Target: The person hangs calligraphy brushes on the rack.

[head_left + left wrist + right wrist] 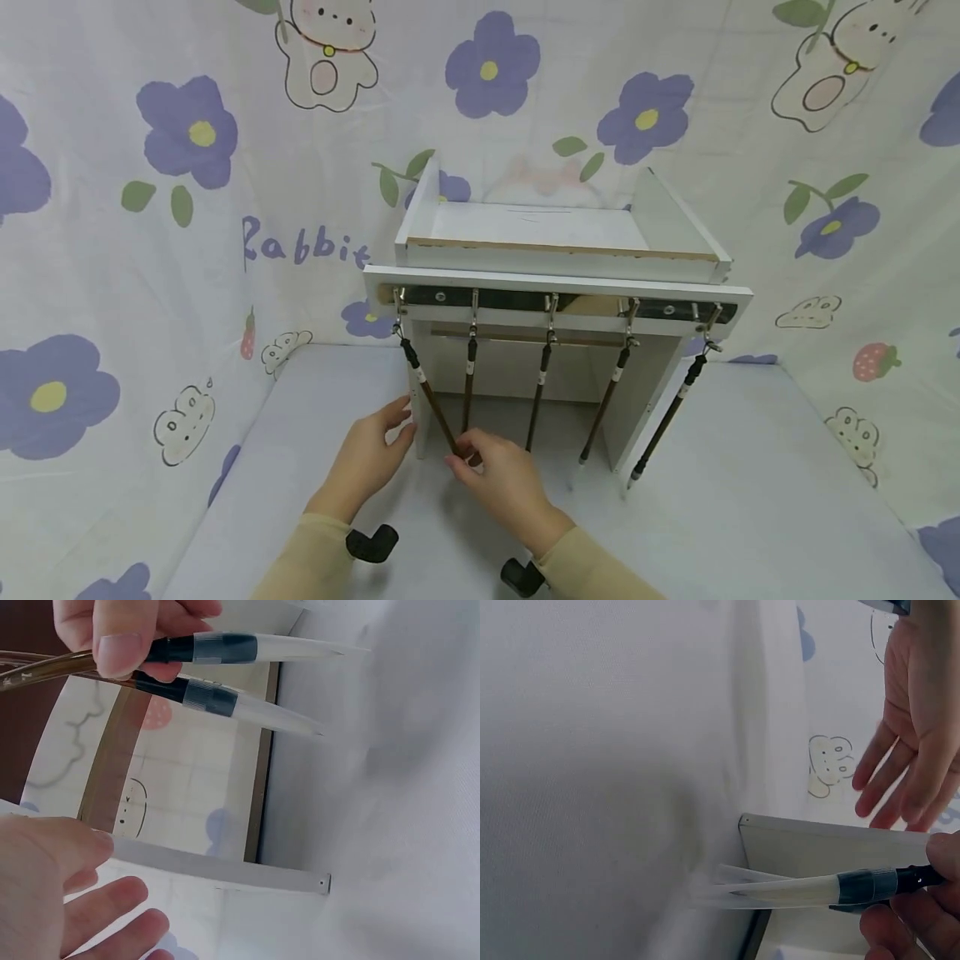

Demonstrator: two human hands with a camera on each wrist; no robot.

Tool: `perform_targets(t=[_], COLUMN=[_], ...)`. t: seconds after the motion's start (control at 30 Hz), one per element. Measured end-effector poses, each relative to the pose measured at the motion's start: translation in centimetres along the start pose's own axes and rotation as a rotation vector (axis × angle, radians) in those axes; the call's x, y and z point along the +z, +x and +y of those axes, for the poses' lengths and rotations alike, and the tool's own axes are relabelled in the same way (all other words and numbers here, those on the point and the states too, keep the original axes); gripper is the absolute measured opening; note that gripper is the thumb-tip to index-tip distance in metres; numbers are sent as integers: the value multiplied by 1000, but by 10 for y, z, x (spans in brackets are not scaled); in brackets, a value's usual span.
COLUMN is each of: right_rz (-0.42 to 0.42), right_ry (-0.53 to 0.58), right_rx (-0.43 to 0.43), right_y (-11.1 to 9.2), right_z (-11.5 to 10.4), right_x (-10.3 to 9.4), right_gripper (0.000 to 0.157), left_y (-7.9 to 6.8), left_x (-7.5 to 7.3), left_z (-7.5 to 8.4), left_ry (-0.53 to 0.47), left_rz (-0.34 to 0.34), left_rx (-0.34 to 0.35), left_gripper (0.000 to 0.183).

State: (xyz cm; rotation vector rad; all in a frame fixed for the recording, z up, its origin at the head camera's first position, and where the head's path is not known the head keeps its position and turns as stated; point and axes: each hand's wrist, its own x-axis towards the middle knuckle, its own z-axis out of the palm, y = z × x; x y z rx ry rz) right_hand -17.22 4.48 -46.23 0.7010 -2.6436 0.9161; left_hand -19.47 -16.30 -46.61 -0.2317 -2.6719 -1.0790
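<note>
Several calligraphy brushes hang by cords from metal hooks on a white rack (558, 280). My right hand (504, 479) pinches the leftmost brush (430, 397) low on its brown shaft, so it slants toward the right. Close beside it hangs a second brush (470, 377). In the left wrist view, the pinched brush (225, 648) has a dark ferrule and pale bristles inside a clear cap; another capped brush (210, 698) lies just below it in that view. My left hand (366, 457), fingers loosely spread and holding nothing, is near the rack's left side panel (420, 417).
Three more brushes hang farther right, the outermost brush (667, 421) in front of the right side panel (648, 396). An open tray-like top (562, 262) crowns the rack. It stands on a white-covered table (750, 500) before a printed cloth backdrop (300, 175).
</note>
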Motion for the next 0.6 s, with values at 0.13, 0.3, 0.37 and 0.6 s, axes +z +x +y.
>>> perform_targets(t=[0.13,0.3,0.37,0.6], right_rz=[-13,31,66,200], right_ry=[43,45,-2,-282], right_rx=[11,-12,-33,-104], right_y=[0,-7,-13,-39], right_z=[1,8,13,29], right_x=[-1,-8,-13,-41], right_gripper=[18,12,12,38], left_y=[-6,-14,-18,-28], left_x=[-7,-11,-11,-12], left_z=[-2,-8,-10,-12], left_ry=[32,101,116,173], left_rz=[-30,-84,-101,-123], left_rx=[2,-15,-17,8], left_gripper=[41,41,42,56])
